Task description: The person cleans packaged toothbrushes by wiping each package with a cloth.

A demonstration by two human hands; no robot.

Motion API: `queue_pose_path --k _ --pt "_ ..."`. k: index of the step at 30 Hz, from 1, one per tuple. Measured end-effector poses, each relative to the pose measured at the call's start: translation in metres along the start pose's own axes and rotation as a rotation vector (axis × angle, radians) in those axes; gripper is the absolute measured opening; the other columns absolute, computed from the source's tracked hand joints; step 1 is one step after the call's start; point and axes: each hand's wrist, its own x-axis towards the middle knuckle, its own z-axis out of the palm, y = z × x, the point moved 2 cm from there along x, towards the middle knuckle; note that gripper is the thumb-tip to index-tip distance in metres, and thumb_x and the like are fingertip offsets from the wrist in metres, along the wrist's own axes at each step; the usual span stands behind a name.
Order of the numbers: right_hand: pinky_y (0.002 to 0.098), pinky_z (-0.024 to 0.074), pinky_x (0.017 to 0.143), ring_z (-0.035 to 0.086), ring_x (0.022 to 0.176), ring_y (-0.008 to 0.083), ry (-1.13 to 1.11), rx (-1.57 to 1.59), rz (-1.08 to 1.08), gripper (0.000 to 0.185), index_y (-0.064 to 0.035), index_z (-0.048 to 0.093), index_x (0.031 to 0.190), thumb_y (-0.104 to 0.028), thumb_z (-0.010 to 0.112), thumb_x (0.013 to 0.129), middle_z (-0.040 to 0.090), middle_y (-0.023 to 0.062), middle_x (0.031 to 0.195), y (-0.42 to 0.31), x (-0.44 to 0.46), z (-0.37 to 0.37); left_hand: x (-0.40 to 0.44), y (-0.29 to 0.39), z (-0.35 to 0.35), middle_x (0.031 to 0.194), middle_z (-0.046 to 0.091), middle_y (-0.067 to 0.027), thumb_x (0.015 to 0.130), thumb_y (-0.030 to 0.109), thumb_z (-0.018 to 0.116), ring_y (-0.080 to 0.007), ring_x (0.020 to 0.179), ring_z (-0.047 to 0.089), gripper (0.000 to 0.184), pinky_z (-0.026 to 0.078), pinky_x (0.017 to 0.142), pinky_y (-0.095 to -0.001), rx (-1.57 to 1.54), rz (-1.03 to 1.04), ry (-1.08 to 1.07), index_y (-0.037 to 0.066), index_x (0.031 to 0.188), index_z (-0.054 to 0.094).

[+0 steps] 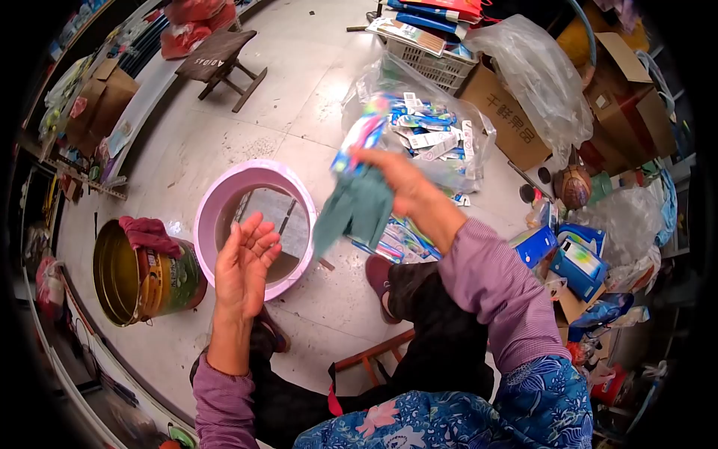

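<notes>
My left hand, palm up with its fingers spread, is in front of the near rim of a pink basin and holds nothing. In my right hand are a dark green cloth, which hangs down, and a colourful toothbrush packet that sticks up, blurred. Cloudy water stands in the basin. Beyond my right hand, a clear plastic bag lies spread with several toothbrush packets on it. More colourful packets are on the floor under my right forearm.
A metal bucket with a dark red cloth over its rim stands left of the basin. A small stool is farther off. At the right are cardboard boxes, a white crate and blue boxes.
</notes>
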Motion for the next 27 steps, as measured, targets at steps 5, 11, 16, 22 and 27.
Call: queue_pose_path --k 5,11,16,22,27 --pt "0.0404 0.0563 0.067 0.067 0.074 0.0255 0.119 0.047 -0.258 0.032 -0.0002 0.062 0.093 -0.032 0.066 0.088 0.066 0.0152 0.086 -0.076 0.039 -0.083 0.000 -0.006 0.005 0.102 0.064 -0.0096 0.099 0.035 0.044 -0.0175 0.089 0.062 0.042 0.049 0.082 -0.0316 0.082 -0.019 0.012 -0.001 0.118 0.055" --pt "0.0334 0.0559 0.070 0.066 0.074 0.0219 0.283 -0.149 -0.236 0.026 0.0038 0.063 0.099 -0.015 0.070 0.082 0.067 0.0122 0.086 -0.059 -0.006 -0.146 0.001 -0.007 0.006 0.101 0.064 -0.0103 0.099 0.034 0.044 -0.0161 0.087 0.062 0.042 0.050 0.080 -0.0299 0.077 -0.044 0.033 -0.003 0.118 0.054" --pt "0.0281 0.0529 0.067 0.064 0.077 0.0172 0.564 -0.693 -0.150 0.031 0.0079 0.061 0.099 -0.003 0.066 0.071 0.064 0.0105 0.083 -0.027 -0.051 -0.218 -0.001 -0.012 0.012 0.099 0.064 -0.0097 0.099 0.032 0.045 -0.0151 0.085 0.061 0.042 0.049 0.079 -0.0294 0.134 -0.077 0.048 -0.004 0.119 0.054" --pt "0.0366 0.0498 0.077 0.065 0.086 0.0323 0.589 -1.504 0.149 0.032 -0.0071 0.069 0.094 -0.014 0.065 0.063 0.067 0.0197 0.088 0.049 -0.041 -0.305 -0.002 -0.018 0.014 0.099 0.063 -0.0096 0.099 0.031 0.045 -0.0147 0.083 0.060 0.042 0.049 0.078 -0.0291 0.228 -0.113 0.069 -0.005 0.119 0.054" --pt "0.0413 0.0489 0.082 0.063 0.096 0.0366 0.674 -1.576 0.188 0.038 -0.0086 0.068 0.104 -0.015 0.058 0.068 0.066 0.0220 0.099 0.081 0.003 -0.325 0.001 -0.027 0.012 0.098 0.063 -0.0118 0.098 0.026 0.045 -0.0165 0.081 0.060 0.039 0.048 0.078 -0.0305 0.260 -0.150 0.103 -0.007 0.118 0.054"
